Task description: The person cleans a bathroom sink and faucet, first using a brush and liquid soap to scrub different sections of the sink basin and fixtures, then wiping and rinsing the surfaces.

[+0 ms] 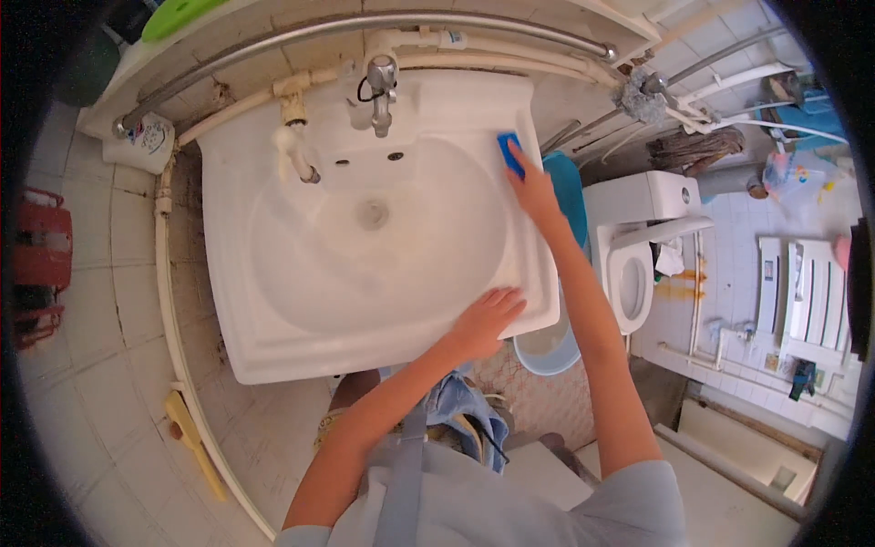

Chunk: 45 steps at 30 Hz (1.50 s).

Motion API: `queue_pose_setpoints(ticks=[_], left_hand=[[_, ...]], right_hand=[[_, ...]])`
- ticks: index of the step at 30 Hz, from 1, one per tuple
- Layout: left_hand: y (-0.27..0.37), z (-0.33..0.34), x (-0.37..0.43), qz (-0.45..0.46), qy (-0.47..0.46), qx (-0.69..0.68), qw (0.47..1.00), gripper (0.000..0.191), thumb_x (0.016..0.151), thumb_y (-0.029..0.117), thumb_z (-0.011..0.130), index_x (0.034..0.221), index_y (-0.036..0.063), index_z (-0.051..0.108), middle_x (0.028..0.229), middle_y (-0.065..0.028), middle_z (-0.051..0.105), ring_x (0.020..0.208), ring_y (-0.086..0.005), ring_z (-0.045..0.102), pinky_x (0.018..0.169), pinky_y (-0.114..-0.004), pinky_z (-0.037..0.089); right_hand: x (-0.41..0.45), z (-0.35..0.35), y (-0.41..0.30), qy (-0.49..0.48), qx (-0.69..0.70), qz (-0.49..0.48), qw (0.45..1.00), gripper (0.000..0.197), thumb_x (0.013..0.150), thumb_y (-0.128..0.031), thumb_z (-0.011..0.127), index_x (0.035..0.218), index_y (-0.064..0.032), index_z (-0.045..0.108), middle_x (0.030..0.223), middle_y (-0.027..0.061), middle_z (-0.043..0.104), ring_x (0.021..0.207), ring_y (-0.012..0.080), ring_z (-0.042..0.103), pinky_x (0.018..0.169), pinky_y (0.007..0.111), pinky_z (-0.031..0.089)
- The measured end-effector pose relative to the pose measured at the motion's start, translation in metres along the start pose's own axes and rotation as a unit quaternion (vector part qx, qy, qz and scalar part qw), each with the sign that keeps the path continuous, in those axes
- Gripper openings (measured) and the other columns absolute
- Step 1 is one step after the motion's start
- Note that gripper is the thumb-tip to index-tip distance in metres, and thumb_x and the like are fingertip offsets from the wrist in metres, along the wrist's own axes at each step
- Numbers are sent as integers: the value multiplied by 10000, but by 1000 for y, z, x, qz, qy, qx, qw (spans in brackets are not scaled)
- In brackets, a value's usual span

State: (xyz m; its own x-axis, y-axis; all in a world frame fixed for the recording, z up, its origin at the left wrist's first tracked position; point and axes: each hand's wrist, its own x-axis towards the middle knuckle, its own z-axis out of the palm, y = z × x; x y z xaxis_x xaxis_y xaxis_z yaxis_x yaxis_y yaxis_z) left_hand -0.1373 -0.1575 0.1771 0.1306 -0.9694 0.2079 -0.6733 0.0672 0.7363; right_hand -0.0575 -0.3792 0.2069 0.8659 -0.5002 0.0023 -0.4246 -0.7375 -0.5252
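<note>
A blue sponge [509, 154] is gripped in my right hand [531, 189], which presses it on the right rim of a white ceramic washbasin [287, 359]. My left hand [487, 316] rests flat on the basin's front right corner, fingers extended, with nothing in it. At the back of the basin stands a chrome tap [381, 96]. Left of that, a whitish pipe spout [295, 154] points down over the bowl. The round drain [373, 214] shows in the bowl's middle.
A metal rail [369, 20] and pipes run along the wall behind the basin. To the right are a white toilet [630, 287], a teal basin [566, 195] and a light blue bucket [547, 355]. A yellow-handled brush [195, 444] hangs at the left wall.
</note>
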Motion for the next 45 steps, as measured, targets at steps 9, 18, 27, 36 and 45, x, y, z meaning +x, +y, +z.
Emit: queue_pose_setpoints(ticks=[9, 18, 27, 36, 45], left_hand=[[-16, -2, -11, -22, 16, -20, 999, 729, 564, 67, 654, 1243, -21, 403, 1308, -173, 391, 1252, -302, 329, 1054, -393, 260], [-13, -6, -12, -31, 15, 8, 999, 721, 561, 93, 659, 1232, -23, 422, 1300, -160, 408, 1249, -294, 338, 1056, -387, 262], [-12, -2, 0, -1, 20, -13, 1000, 724, 538, 136, 684, 1198, -45, 447, 1257, -181, 440, 1209, -308, 377, 1036, -378, 295], [-21, 3, -2, 25, -31, 17, 999, 753, 581, 194, 668, 1243, -55, 408, 1307, -199, 398, 1228, -315, 359, 1051, -383, 275], [-21, -2, -3, 32, -62, 7, 998, 820, 595, 232, 679, 1291, -49, 346, 1346, -192, 354, 1253, -323, 323, 1068, -370, 248]], right_hand=[[-101, -3, 7, -2, 42, 62, 997, 514, 833, -155, 566, 1319, -219, 409, 869, 260, 593, 728, 416, 579, 637, 427, 477], [-117, 10, -7, 54, 71, 95, 991, 504, 838, -159, 569, 1312, -240, 417, 706, 242, 555, 586, 390, 541, 546, 394, 441], [-207, -4, -11, 77, 82, 166, 980, 524, 815, -158, 597, 1301, -266, 435, 667, 224, 545, 580, 365, 553, 552, 390, 439], [-124, 1, 2, 41, 13, 116, 992, 534, 827, -220, 571, 1321, -297, 383, 783, 219, 609, 706, 410, 583, 644, 484, 469], [-111, 8, 2, 67, 53, 81, 993, 521, 828, -233, 575, 1317, -256, 395, 794, 226, 611, 707, 410, 584, 629, 476, 466]])
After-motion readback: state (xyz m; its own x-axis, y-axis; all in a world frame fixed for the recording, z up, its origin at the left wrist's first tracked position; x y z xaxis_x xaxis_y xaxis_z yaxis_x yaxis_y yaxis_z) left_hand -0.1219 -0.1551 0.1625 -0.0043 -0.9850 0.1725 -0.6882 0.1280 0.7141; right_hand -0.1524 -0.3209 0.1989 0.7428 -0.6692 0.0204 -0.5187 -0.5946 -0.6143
